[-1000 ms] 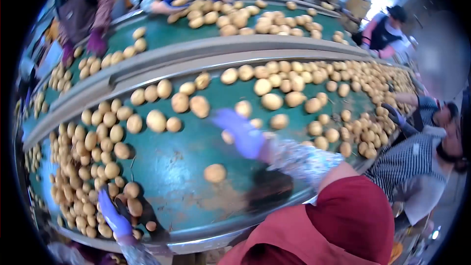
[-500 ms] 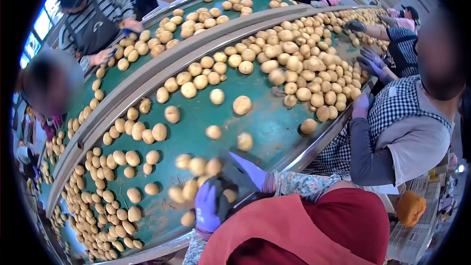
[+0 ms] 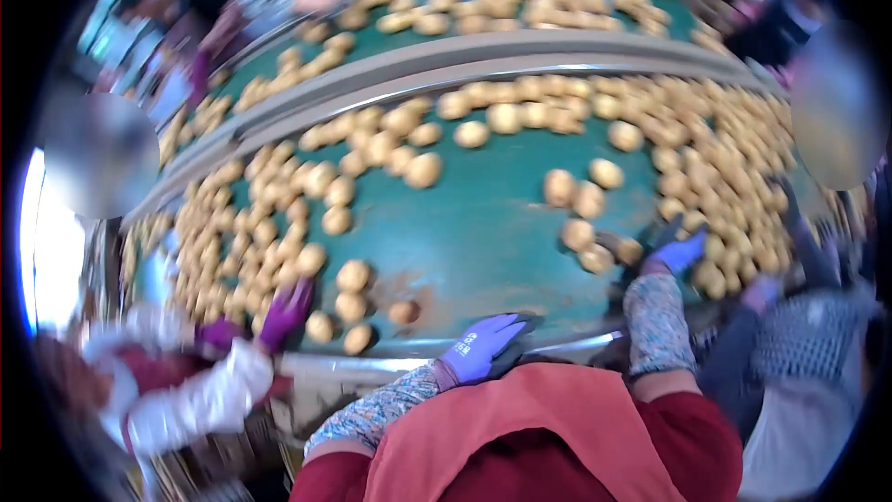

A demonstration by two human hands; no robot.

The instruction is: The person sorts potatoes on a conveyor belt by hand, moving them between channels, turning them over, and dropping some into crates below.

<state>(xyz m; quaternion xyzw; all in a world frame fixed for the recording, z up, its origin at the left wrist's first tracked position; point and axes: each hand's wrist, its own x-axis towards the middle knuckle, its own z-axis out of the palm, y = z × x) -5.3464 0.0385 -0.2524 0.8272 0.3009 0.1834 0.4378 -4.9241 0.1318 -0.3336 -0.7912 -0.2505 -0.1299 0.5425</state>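
Note:
Both my hands wear purple gloves with dark grey palms. My left hand [image 3: 485,348] is at the belt's near metal edge, its fingers stretched to the right and no potato visible in it. Reaching forward over the green belt [image 3: 446,242], my right hand [image 3: 678,249] is at the left border of a large potato heap [image 3: 720,181]. Its thumb and fingers look apart, though blur and the glove hide the fingertips. Just left of it lie a few loose potatoes [image 3: 587,200], one small and dark. Another small potato group [image 3: 353,290] sits left of my left hand.
A grey divider rail [image 3: 465,56] separates a second belt carrying more potatoes [image 3: 520,5]. To the left, a co-worker's purple-gloved hand [image 3: 285,311] touches a dense potato pile [image 3: 242,242]. Another person's sleeve [image 3: 808,335] is close on my right. People stand across the belts.
The view has swung and is blurred. My hands, close together beside several potatoes before, are now apart: the left back at the near edge, the right out at the heap.

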